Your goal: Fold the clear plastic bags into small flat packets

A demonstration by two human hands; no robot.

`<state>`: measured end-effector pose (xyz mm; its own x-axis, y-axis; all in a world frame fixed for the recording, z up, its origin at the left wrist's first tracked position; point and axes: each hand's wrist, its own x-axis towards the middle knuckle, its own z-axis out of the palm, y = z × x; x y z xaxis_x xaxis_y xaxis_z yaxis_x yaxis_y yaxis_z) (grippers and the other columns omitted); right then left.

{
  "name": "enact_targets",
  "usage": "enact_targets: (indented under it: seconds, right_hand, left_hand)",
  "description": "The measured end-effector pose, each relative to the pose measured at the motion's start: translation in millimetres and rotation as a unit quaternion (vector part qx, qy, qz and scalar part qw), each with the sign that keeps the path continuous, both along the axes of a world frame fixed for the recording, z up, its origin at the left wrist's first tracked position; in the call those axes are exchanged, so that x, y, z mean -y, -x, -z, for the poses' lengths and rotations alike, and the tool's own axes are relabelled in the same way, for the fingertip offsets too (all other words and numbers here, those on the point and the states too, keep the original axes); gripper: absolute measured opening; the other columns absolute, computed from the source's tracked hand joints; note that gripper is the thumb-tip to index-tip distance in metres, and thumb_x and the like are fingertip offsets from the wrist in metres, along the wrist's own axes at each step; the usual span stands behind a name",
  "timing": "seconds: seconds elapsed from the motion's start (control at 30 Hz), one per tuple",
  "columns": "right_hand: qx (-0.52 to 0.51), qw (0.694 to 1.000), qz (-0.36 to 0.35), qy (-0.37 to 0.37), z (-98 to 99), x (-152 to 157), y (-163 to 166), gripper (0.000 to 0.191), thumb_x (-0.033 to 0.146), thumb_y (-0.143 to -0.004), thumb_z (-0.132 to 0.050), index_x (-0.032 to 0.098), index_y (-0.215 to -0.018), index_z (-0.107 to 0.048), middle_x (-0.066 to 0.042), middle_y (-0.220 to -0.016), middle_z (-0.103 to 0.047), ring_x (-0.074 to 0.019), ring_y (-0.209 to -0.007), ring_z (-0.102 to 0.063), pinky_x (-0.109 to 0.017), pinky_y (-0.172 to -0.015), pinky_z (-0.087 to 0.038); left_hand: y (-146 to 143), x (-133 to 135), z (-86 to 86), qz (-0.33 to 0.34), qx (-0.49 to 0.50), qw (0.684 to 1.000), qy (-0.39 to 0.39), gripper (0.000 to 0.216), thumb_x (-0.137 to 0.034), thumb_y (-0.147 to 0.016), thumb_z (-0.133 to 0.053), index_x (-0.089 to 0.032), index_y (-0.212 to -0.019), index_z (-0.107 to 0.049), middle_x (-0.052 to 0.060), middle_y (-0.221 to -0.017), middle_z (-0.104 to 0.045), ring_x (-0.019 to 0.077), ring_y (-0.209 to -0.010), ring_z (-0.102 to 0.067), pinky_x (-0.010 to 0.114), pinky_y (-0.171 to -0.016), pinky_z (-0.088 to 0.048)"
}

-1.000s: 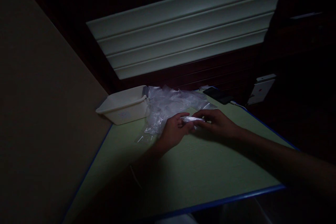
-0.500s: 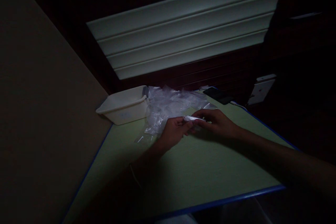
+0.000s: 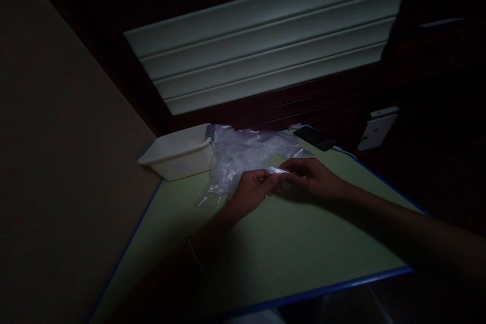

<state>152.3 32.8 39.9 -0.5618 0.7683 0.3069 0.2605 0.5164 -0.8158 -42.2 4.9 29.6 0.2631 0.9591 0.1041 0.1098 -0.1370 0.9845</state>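
Between my two hands is a small clear plastic bag (image 3: 279, 170), shiny along its upper edge. My left hand (image 3: 250, 190) pinches its left end, thumb on top and fingers curled. From the right, my right hand (image 3: 309, 177) grips the other end between thumb and forefinger. Both hands hover low over the green table top. Just beyond them lies a heap of clear plastic bags (image 3: 246, 147), some spilling towards my left wrist. What the held bag contains, if anything, is too dark to make out.
A cream plastic bin (image 3: 182, 157) stands at the back left against the wall. The green table (image 3: 304, 248) has a blue edge. A dark phone-like object (image 3: 315, 138) with a pale cable (image 3: 345, 152) lies at the back right. A slatted panel (image 3: 266, 35) rises behind.
Hardly anything differs. My right fingers have shifted slightly over the bag, covering a little more of its right end; both hands stay in the same place.
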Motion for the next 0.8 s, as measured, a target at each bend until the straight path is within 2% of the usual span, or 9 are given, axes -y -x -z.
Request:
enact_targets:
  seconds: [0.23,0.43,0.57,0.8]
  right_hand:
    - [-0.027,0.999,0.01,0.041,7.6,-5.2,-1.4,0.028,0.039,-0.085,-0.059,0.013,-0.086,-0.07,-0.007,-0.077,-0.07,-0.0172,-0.068,-0.062,-0.028,-0.062,-0.046]
    - [-0.01,1.0,0.021,0.021,6.8,-3.4,-1.0,0.03,0.04,-0.084,-0.06,0.012,-0.087,-0.071,-0.006,-0.075,-0.069,-0.0171,-0.067,-0.06,-0.027,-0.059,-0.046]
    - [-0.006,0.999,0.024,0.031,5.7,-0.4,1.4,0.033,0.044,-0.084,-0.06,0.013,-0.086,-0.071,-0.006,-0.076,-0.069,-0.0162,-0.067,-0.06,-0.026,-0.058,-0.044]
    - [-0.059,0.986,-0.002,0.158,5.3,-3.3,0.6,0.033,0.044,-0.083,-0.061,0.013,-0.08,-0.071,-0.006,-0.068,-0.067,-0.0123,-0.055,-0.055,-0.025,-0.049,-0.039]
  left_hand:
    - [-0.9,0.0,-2.3,-0.014,-0.009,1.0,0.013,0.032,-0.045,-0.077,-0.069,-0.013,-0.077,-0.069,0.005,-0.067,-0.068,0.0106,-0.056,-0.056,0.022,-0.054,-0.041]
    - [0.0,-1.7,-0.4,-0.009,0.031,0.999,0.032,0.04,-0.042,-0.068,-0.078,-0.013,-0.094,-0.068,0.005,-0.079,-0.068,0.01,-0.062,-0.058,0.021,-0.058,-0.043]
    - [1.0,-4.7,1.8,-0.043,0.021,0.999,0.003,0.034,-0.044,-0.071,-0.075,-0.013,-0.083,-0.07,0.002,-0.067,-0.065,0.0098,-0.058,-0.055,0.021,-0.055,-0.042]
    - [3.1,-5.8,-1.5,-0.089,0.038,0.995,-0.009,0.029,-0.041,-0.072,-0.074,-0.013,-0.076,-0.07,0.001,-0.06,-0.063,0.0089,-0.052,-0.052,0.021,-0.051,-0.038]
